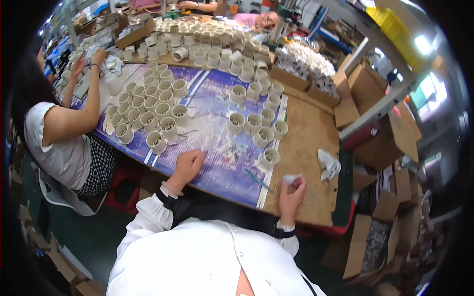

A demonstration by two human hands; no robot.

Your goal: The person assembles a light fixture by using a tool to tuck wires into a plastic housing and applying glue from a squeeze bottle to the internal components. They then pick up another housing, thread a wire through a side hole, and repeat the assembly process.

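My left hand [189, 166] is closed in a loose fist at the near edge of the table, and nothing shows in its fingers. The right hand [292, 197] pinches a small white crumpled wad [290, 178], perhaps cloth or tissue, above the bare wooden part of the tabletop. Between my hands lies a slim teal tool [257, 179], its kind too small to tell. Just beyond the tool stands a cream cup-shaped part [269, 158] with something inside. More such cups [253, 122] stand behind it, and a larger group [149, 118] sits beyond my left hand.
A white crumpled cloth [328, 165] lies right of my right hand. Many more cream cups [212, 60] crowd the far side. Open boxes of white parts [301, 69] stand at the back right. A metal post [368, 116] rises at right. A co-worker [69, 123] sits at left.
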